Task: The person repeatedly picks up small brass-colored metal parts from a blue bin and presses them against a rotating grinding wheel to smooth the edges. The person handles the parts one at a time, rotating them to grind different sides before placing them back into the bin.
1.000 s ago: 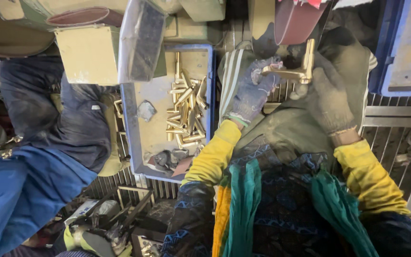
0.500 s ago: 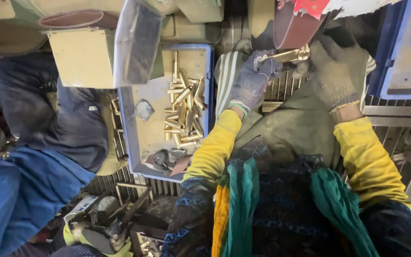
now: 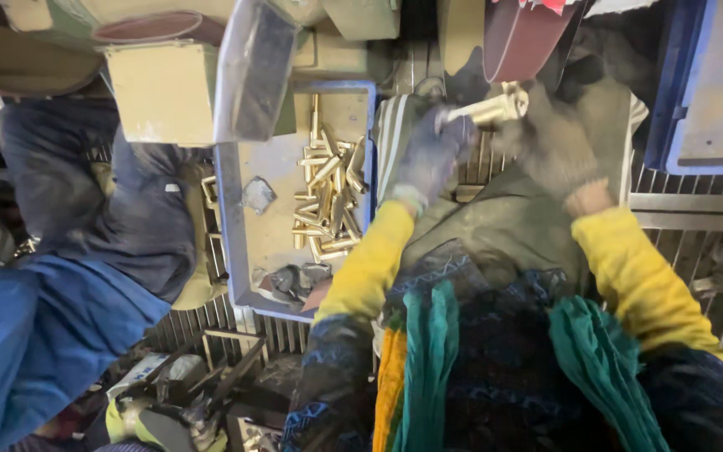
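Moved: brass part [image 3: 489,109] has gone up to the belt [image 3: 519,38], upper middle of frame.
Left hand [image 3: 430,155]: gloved fingers wrapped round its near end.
Right hand [image 3: 556,144]: blurry, seems closed on the far end.

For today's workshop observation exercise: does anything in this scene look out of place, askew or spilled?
Mostly no. The brass pieces lie jumbled crosswise in the blue tray, not stacked. Both gloved hands, left hand and right hand, grip one brass part.

Under me there's a slatted metal grate [image 3: 696,226] for a floor. On it sits a blue tray [image 3: 229,226] with a heap of brass pieces [image 3: 328,201], and a second blue tray [image 3: 671,100] off to my right.
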